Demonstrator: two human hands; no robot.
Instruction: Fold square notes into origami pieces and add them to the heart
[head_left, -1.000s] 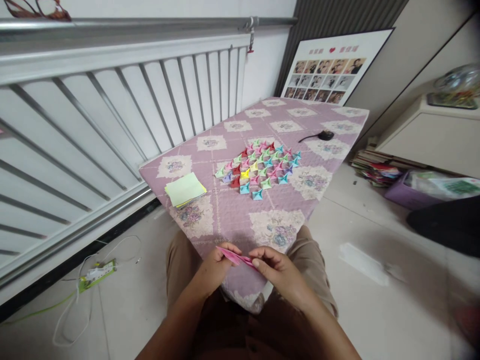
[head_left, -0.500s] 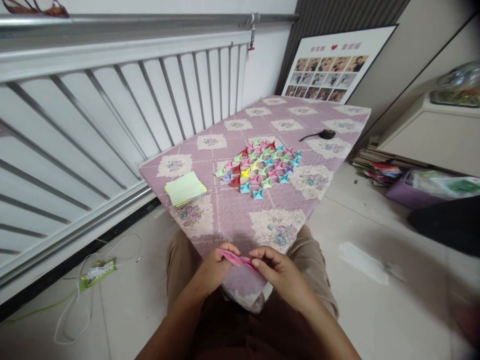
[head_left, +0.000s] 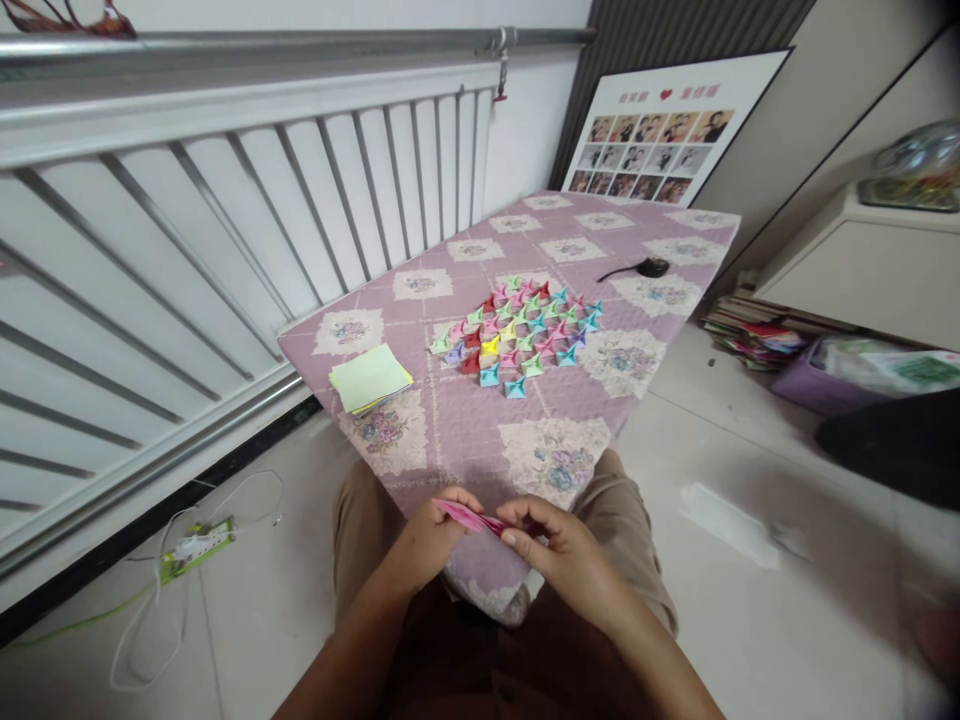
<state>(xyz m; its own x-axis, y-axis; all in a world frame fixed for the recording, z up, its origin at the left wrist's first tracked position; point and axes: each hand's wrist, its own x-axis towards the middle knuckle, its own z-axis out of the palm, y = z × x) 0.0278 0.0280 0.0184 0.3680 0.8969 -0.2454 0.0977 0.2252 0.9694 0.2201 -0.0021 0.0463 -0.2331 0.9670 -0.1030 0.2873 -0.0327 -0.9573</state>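
A partly folded piece of pink paper (head_left: 466, 515) is held between both hands above the near corner of the table. My left hand (head_left: 433, 535) pinches its left end, thumb and fingers closed. At its right end, my right hand (head_left: 551, 540) grips the paper between thumb and curled fingers. Beyond the hands, several small folded paper pieces (head_left: 510, 358) in pink, green, blue, red, yellow and purple stand in slanting rows. To their left lies a stack of square paper sheets (head_left: 370, 377), pale green on top with yellow showing beneath.
The table wears a purple flowered cloth (head_left: 450, 440). A black object with a cord (head_left: 652, 267) lies toward the far right. A white radiator (head_left: 300, 200) lines the left side, with a power strip (head_left: 198, 548) on the floor. A photo board (head_left: 645, 130) leans behind the table.
The right end of the pink paper has shifted slightly left and looks more folded, with darker layers showing. My right hand's fingers have moved a little; my left hand holds nearly the same place.
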